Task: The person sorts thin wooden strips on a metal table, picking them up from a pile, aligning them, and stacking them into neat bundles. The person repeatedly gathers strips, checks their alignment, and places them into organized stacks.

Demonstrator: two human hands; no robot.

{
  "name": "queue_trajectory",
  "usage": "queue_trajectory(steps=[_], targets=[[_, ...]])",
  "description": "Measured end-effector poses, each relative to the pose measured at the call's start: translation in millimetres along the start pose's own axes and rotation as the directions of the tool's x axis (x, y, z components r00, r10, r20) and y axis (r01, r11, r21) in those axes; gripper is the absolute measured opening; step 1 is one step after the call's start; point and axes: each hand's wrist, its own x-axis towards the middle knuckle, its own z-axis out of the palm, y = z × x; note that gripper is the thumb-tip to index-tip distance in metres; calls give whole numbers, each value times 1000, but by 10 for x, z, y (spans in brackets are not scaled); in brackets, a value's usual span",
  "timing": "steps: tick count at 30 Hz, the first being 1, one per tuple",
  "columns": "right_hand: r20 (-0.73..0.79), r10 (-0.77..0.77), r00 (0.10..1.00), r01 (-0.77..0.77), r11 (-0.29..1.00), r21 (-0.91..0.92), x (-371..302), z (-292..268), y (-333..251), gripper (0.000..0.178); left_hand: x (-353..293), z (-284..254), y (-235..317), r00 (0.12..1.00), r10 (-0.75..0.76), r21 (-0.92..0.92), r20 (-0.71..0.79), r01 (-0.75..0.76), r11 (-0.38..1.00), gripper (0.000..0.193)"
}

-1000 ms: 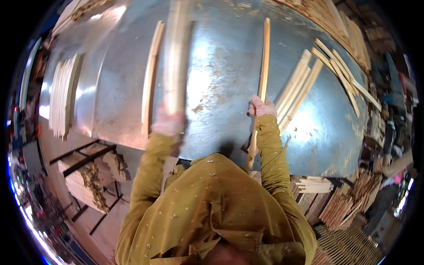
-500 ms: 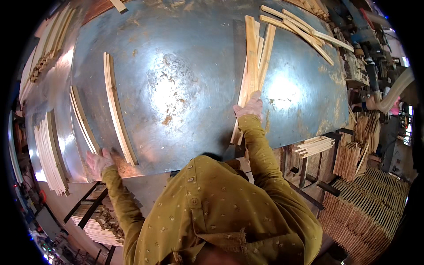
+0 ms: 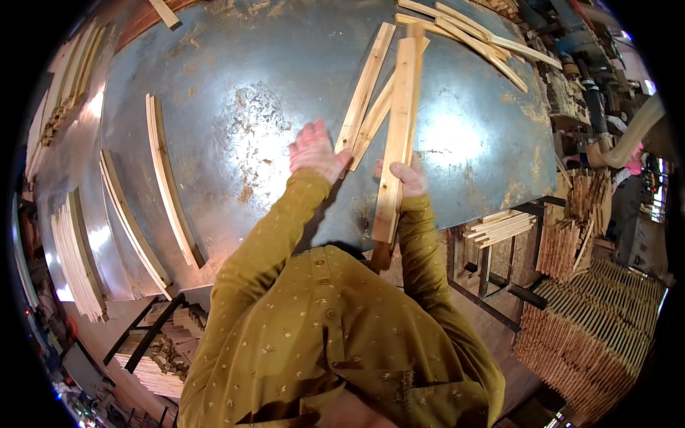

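Looks light and stiff, best held mid-length: flat pale-yellow wooden slat (image 3: 399,118) at one o'clock, clasped in right hand (image 3: 412,181), with left hand (image 3: 317,155) spread open.

A big layered stack of wooden slats (image 3: 589,342) sits at four o'clock — a pale bent pipe (image 3: 631,139) curves between two and three. At eight, a black metal rack (image 3: 155,334).

no readable text, no legible labels, brands or numbers — no signs (none clear enough)
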Motion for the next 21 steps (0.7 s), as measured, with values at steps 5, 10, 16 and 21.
queue_trajectory(steps=[5, 10, 16, 21], targets=[[-295, -179, 939, 84, 948, -308, 63, -264, -345, 75, 152, 241, 628, 972, -22, 311, 235, -54, 949, 115], [-153, -174, 973, 152, 977, -147, -2, -489, -475, 53, 508, 679, 397, 984, -89, 74, 152, 78, 994, 106], [7, -92, 996, 92, 993, 79, 251, -283, -240, 65, -158, 107, -245, 758, 553, -779, 345, 561, -281, 55], [6, 61, 998, -60, 990, -124, 506, 632, 66, 79, -564, 250, -905, 891, 349, -953, 292, 300, 30, 66]])
